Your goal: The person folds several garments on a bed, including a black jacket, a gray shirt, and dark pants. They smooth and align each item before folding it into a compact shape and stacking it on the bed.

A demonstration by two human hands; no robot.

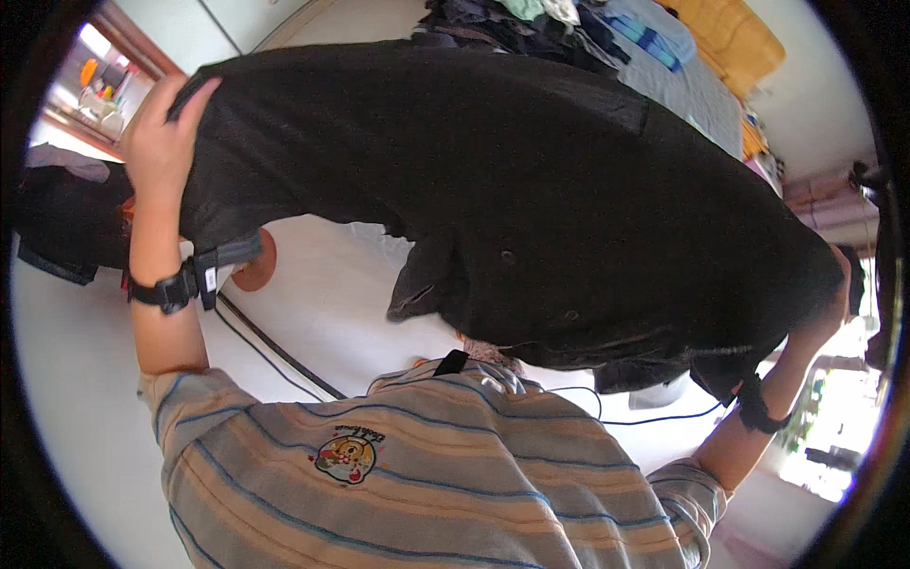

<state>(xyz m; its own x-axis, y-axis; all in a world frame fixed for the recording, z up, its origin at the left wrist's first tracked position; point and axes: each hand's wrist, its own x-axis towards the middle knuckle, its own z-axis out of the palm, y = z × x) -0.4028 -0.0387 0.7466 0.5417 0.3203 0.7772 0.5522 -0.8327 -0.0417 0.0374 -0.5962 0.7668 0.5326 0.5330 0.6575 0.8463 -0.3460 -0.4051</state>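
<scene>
A large black garment [455,163] with a pocket and small buttons is stretched out in the air before me, spanning most of the view. At its upper left end, my left hand [162,139] pinches the edge between thumb and fingers. My right hand [839,284] is at the far right end of the cloth, mostly hidden behind it, so its grip does not show. Each wrist wears a black strap. The garment's lower edge hangs unevenly above my striped shirt.
A bed [689,92] at the upper right bears a pile of dark clothes [512,28] and a yellow cushion [746,43]. Dark items [64,206] lie at the left. Cables [266,355] run across the white floor, and a round brown object [259,263] stands near my left forearm.
</scene>
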